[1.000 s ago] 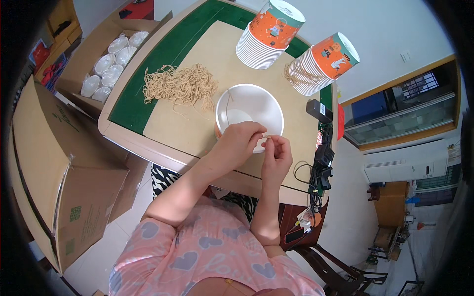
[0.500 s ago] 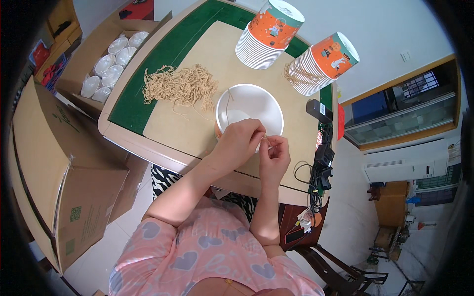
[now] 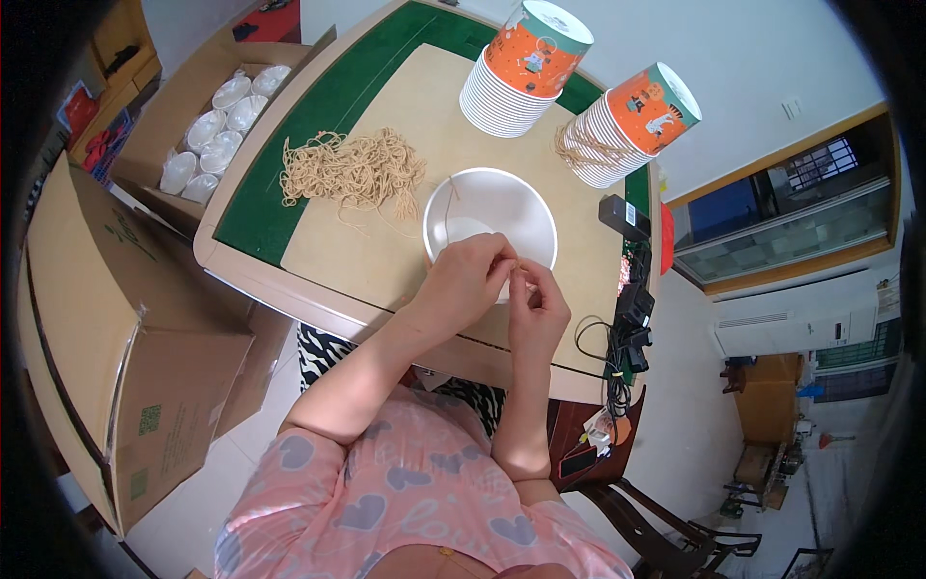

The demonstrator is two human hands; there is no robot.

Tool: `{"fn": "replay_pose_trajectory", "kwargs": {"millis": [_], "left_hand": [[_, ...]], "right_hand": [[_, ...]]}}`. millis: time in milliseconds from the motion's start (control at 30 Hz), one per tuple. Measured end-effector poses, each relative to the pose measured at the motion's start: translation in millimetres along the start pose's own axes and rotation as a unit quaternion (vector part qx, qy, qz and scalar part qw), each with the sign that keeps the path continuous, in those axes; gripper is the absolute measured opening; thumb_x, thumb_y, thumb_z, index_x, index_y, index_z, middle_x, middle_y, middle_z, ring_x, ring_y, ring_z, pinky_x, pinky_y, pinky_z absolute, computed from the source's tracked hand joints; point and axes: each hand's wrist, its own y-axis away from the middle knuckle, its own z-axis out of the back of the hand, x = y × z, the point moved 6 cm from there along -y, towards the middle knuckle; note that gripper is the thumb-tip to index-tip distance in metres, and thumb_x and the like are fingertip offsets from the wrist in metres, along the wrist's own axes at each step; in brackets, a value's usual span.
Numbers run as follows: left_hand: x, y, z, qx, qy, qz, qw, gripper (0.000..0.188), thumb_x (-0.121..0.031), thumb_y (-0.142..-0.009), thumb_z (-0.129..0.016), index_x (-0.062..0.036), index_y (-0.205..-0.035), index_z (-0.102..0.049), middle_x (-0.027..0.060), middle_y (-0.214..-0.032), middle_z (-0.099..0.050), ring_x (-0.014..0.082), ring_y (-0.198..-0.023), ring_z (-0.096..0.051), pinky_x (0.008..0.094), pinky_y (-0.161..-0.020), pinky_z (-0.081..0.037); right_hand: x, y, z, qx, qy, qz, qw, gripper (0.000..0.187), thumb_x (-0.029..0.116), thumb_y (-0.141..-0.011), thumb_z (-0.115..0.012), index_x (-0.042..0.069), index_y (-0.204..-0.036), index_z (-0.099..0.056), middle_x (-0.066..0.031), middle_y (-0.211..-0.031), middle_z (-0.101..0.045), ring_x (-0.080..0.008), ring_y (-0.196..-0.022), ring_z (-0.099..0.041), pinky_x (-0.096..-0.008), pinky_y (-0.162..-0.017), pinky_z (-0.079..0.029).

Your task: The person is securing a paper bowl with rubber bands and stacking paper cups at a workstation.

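A white-lined paper bucket (image 3: 533, 207) stands upright near the table's front edge. One strand of tan cord (image 3: 451, 205) arches at the left inside of its opening. At the near rim, my left hand (image 3: 470, 277) and my right hand (image 3: 540, 307) meet, fingertips pinched together around a short end of tan cord that barely shows between them. My fingers cover that part of the rim. To the left lies a loose heap of tan cords (image 3: 357, 172). Stacked upside down behind are orange and green paper buckets (image 3: 533, 60); a second stack (image 3: 641, 116) has cords draped over it.
Brown board (image 3: 357, 275) covers much of the green-topped table (image 3: 253, 224). Black adapters and cables (image 3: 632, 309) line the right edge. On the left are a carton of wrapped white buckets (image 3: 154, 135) and a large carton (image 3: 174, 396). A wooden chair (image 3: 666, 516) stands at lower right.
My right hand's fingers have shifted slightly and close nearer to the left fingertips. The bucket sits almost the same, and the view has moved a little.
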Motion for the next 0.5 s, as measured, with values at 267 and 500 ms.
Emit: {"fn": "replay_pose_trajectory", "kwargs": {"millis": [267,500], "left_hand": [[-1.2,-1.2,-0.5,0.002,0.014,0.012,1.0,0.01,-0.007,-0.086,-0.059,0.0021,-0.089,-0.061,0.0147,-0.08,-0.066,0.0244,-0.072,-0.065,0.0325,-0.063,-0.051],[-1.8,-1.6,-0.5,0.001,0.019,0.013,1.0,0.01,-0.007,-0.087,-0.057,0.0022,-0.091,-0.059,0.0144,-0.079,-0.066,0.0244,-0.072,-0.065,0.0324,-0.064,-0.051]], "right_hand": [[7.5,1.4,2.0,-0.025,-0.033,-0.002,0.999,0.005,0.004,-0.088,-0.061,0.002,-0.093,-0.06,0.0009,-0.073,-0.059,-0.0018,-0.058,-0.048,-0.0162,-0.052,-0.037],[3.2,2.3,-0.4,-0.004,-0.016,-0.006,1.0,0.004,0.004,-0.088,-0.062,0.003,-0.092,-0.06,0.0042,-0.073,-0.056,-0.0005,-0.061,-0.046,-0.0151,-0.053,-0.035]]}}
